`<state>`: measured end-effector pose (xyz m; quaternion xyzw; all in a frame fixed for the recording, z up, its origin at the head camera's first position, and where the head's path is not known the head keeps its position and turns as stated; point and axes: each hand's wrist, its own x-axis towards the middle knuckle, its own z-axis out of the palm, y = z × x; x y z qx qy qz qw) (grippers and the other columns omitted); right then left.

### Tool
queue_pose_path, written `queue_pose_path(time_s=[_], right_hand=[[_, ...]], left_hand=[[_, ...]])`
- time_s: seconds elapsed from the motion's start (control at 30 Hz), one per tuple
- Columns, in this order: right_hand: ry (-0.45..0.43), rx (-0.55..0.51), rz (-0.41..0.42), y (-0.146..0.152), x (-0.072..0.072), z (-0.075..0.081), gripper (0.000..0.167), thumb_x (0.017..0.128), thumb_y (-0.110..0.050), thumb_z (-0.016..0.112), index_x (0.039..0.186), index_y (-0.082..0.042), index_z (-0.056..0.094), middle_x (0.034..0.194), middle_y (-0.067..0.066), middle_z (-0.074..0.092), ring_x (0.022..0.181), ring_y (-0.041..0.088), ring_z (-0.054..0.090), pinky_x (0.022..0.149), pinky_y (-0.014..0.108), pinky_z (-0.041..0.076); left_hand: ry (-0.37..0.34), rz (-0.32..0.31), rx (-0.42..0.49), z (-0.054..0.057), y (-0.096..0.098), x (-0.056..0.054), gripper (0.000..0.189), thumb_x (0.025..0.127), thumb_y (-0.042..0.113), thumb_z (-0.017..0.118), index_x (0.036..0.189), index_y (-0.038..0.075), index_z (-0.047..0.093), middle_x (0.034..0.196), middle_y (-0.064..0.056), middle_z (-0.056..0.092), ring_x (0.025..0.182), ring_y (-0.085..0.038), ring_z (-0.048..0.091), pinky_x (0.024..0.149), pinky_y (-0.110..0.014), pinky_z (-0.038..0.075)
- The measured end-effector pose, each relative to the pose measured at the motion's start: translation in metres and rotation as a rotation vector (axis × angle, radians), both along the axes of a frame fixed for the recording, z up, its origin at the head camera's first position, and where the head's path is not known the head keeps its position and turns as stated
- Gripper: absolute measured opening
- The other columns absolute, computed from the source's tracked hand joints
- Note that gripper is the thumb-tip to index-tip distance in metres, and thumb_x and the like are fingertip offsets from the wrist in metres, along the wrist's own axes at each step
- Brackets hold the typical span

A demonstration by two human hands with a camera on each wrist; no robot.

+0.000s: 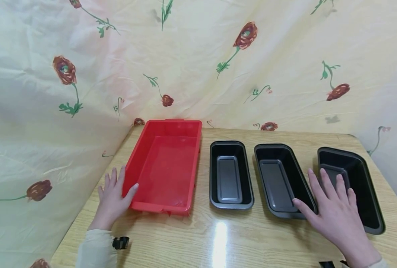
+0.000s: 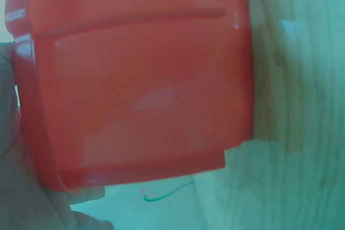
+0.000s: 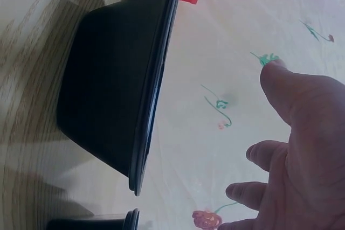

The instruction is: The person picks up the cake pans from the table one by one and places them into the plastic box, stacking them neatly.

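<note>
While nothing is being gripped by either hand, both are held out with the fingers spread and pretty much straight. The left hand [image 1: 113, 203] is placed right at the left edge of the red tray [image 1: 168, 167], with the thumb reaching over the rim; whether the rim is actually touched can't be told. The right hand [image 1: 336, 208] is held above the gap between the middle pan [image 1: 275, 182] and the right pan [image 1: 364, 197], and in the right wrist view it's seen apart from the nearest pan wall. As for containers, the tray's shiny red bottom is shown, and a raised panel can be made out in the bottoms of those two and the left pan [image 1: 229, 178], all dark loaf pans. They're lined up right of the tray, the two outer ones turned a bit at an angle. Part of the right pan is blocked by the fingers. Everything's set on a wood-grain table [image 1: 171, 242], backed by a flower-print cloth [image 1: 191, 48]. A black strap [image 1: 120, 243] is spotted by the left sleeve [image 1: 97, 251].
</note>
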<state>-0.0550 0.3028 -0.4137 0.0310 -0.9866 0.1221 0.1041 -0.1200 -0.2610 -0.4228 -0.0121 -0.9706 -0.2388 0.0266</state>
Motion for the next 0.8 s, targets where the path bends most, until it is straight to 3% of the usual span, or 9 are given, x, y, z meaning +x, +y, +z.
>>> queue_pose_path(time_s=[0.17,0.23,0.33,0.53,0.8], right_hand=[[-0.008,-0.006,0.005,-0.001,0.0,-0.001,0.093,0.091,-0.055,0.058,0.158,-0.02,0.005,0.16,0.024,0.003,0.141,0.047,-0.018,0.108,0.065,-0.016],[-0.012,-0.008,0.01,-0.001,0.0,-0.001,0.092,0.092,-0.055,0.057,0.158,-0.02,0.004,0.16,0.024,0.003,0.141,0.047,-0.018,0.108,0.065,-0.017],[-0.012,-0.01,0.017,-0.001,-0.001,-0.001,0.091,0.092,-0.054,0.057,0.158,-0.021,0.004,0.159,0.025,0.004,0.141,0.049,-0.016,0.107,0.065,-0.017],[0.0,-0.014,0.031,-0.003,-0.002,-0.001,0.088,0.094,-0.051,0.056,0.158,-0.02,0.005,0.159,0.025,0.007,0.14,0.054,-0.008,0.108,0.065,-0.015],[0.04,-0.056,0.057,-0.009,-0.002,0.001,0.083,0.096,-0.044,0.058,0.158,-0.015,0.012,0.158,0.026,0.014,0.137,0.059,0.012,0.11,0.068,-0.004]], left_hand=[[-0.033,0.002,0.101,-0.003,-0.008,0.001,0.08,0.098,0.027,0.055,0.158,0.014,0.003,0.16,-0.025,0.002,0.141,-0.054,0.007,0.099,-0.073,0.029],[-0.039,-0.001,0.145,-0.005,-0.01,0.001,0.079,0.099,0.022,0.055,0.158,0.014,0.002,0.16,-0.024,0.003,0.141,-0.052,0.011,0.097,-0.071,0.034],[-0.037,-0.011,0.206,-0.006,-0.012,0.001,0.075,0.1,0.015,0.052,0.158,0.013,0.003,0.16,-0.023,0.008,0.141,-0.049,0.016,0.102,-0.067,0.031],[-0.083,0.01,0.321,-0.006,-0.015,0.0,0.071,0.102,0.01,0.047,0.158,0.015,0.004,0.156,-0.025,0.021,0.134,-0.048,0.032,0.099,-0.06,0.04],[-0.172,0.043,0.38,-0.008,-0.019,-0.003,0.064,0.103,0.011,0.042,0.158,0.013,0.009,0.156,-0.025,0.02,0.134,-0.047,0.032,0.1,-0.057,0.041]])
